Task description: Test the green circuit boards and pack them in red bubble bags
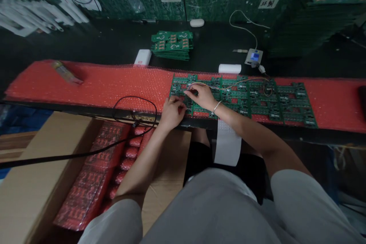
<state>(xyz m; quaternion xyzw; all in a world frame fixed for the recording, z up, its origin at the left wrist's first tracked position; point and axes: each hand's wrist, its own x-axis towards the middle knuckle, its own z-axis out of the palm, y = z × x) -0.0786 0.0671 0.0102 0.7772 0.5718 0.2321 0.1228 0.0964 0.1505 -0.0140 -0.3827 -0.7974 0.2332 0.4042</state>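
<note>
A row of joined green circuit boards (263, 101) lies on red bubble wrap. At its left end, my left hand (173, 113) has curled fingers on the front corner of the leftmost circuit board (178, 81). My right hand (202, 96), just above the same end, is closed in a pinch on the end of a thin cable (228, 86). The tip of the cable is hidden by my fingers. From there the cable runs right across the boards to a small tester with a lit blue screen (254, 57).
Behind the red bubble wrap (114, 82) are a stack of green boards (171, 47), a white power bank (142, 58) and a white roll (229, 69). A tall board stack (309, 26) stands back right. Below left, a cardboard box (37, 175) holds wrapped boards; a black cable (85, 153) crosses it.
</note>
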